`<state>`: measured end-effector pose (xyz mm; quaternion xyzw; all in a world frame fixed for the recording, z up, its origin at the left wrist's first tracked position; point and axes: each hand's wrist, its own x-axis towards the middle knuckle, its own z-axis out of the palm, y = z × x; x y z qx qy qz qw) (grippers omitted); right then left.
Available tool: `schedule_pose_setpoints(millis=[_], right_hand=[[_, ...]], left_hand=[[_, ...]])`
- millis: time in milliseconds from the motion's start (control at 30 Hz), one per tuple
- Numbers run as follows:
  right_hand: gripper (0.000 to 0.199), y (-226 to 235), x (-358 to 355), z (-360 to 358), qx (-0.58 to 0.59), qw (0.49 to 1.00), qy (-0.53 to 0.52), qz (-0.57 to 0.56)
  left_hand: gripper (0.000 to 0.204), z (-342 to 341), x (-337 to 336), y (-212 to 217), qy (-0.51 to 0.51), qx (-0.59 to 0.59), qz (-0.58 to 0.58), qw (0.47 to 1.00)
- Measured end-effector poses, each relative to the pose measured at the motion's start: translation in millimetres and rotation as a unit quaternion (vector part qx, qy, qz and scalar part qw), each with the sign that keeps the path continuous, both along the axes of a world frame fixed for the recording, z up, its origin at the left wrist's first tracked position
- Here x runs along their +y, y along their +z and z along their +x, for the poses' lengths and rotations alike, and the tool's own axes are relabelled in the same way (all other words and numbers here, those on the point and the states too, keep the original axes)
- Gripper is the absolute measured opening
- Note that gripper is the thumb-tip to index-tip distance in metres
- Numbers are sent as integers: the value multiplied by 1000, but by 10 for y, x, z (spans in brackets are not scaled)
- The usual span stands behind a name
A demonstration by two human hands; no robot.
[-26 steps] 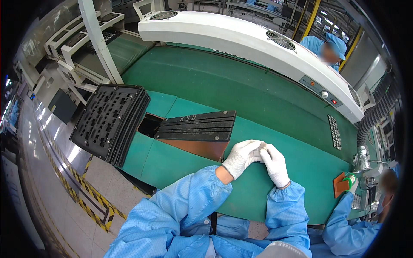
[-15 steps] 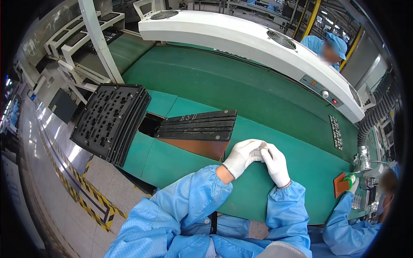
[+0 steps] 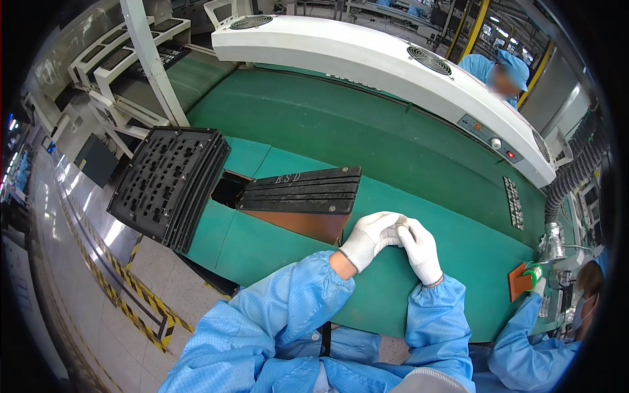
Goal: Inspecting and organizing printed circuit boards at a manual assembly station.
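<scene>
Both of my hands wear white knit gloves and meet over the green tabletop (image 3: 295, 243), in front of my body. My left hand (image 3: 373, 237) has its fingers bent and pressed together, reaching toward the right one. Its fingertips touch the curled fingers of my right hand (image 3: 420, 249). Whether anything lies between them is hidden. Just left of my left hand, a stack of black slatted boards (image 3: 301, 190) rests on a brown wedge-shaped block (image 3: 308, 226).
A stack of black slotted trays (image 3: 164, 180) leans at the table's left end. Behind runs a green conveyor belt (image 3: 314, 114) under a long white fan unit (image 3: 367, 56). A strip of small parts (image 3: 513, 203) lies on the belt. At right, a co-worker's arm (image 3: 524, 347) reaches beside an orange holder (image 3: 520, 282).
My hands stay in the same place and pose. At the right edge, the co-worker's head has shifted slightly.
</scene>
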<state>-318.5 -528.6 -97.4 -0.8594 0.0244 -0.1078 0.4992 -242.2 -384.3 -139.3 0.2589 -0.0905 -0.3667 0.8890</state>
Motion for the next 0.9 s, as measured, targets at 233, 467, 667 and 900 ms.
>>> schedule_pose_setpoints(millis=[233, 467, 667, 900], right_hand=[[30, 26, 7, -14, 0, 1000, 4, -5], [29, 66, -2, -20, -2, 1000, 7, 3], [27, 4, -3, 35, -14, 1000, 11, -6], [31, -85, -61, 26, -34, 998, 47, 27]], left_hand=[[27, -3, 5, -10, -3, 6, -5, 1000], [25, -54, -6, 73, -1, -10, -3, 1000], [25, -24, -22, 50, 4, -2, 6, 1000], [24, -105, 37, 214, 30, 6, 23, 999]])
